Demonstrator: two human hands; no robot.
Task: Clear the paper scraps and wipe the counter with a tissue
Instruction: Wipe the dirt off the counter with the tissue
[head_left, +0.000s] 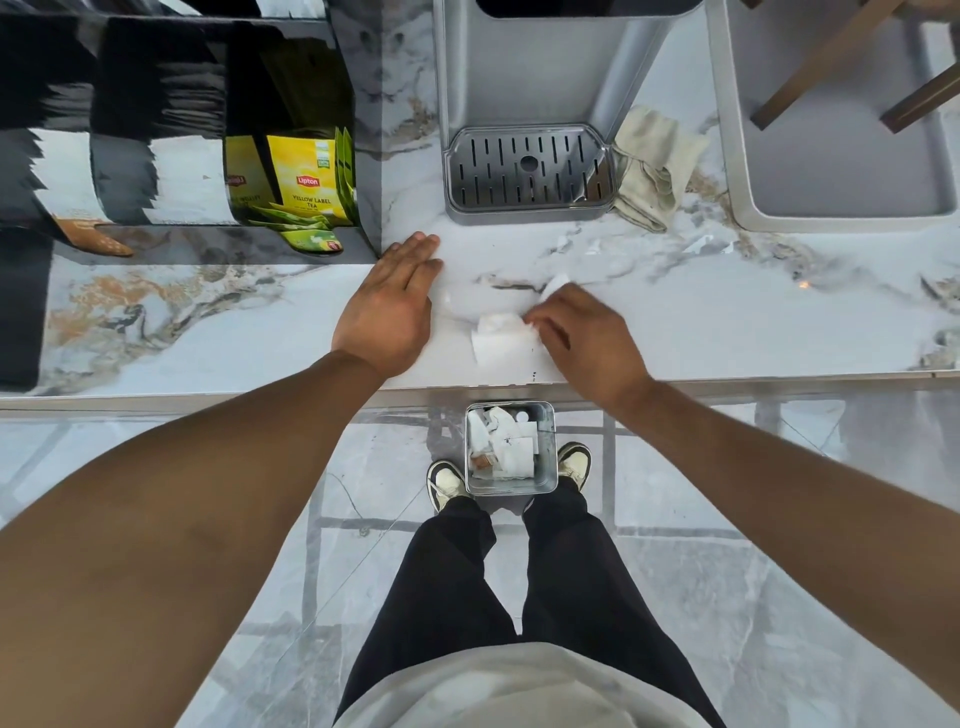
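1. Now, your right hand, fingers curled, pinches the right edge of the white tissue, lying just right of centre frame near the counter front edge.
2. Your left hand rests flat and open, holding nothing, just left of the tissue.
3. Directly below in frame, the metal bin sits open on the floor; the right hand is nearer.

Two hands, one white tissue, one bin, one cloth, two shoes.
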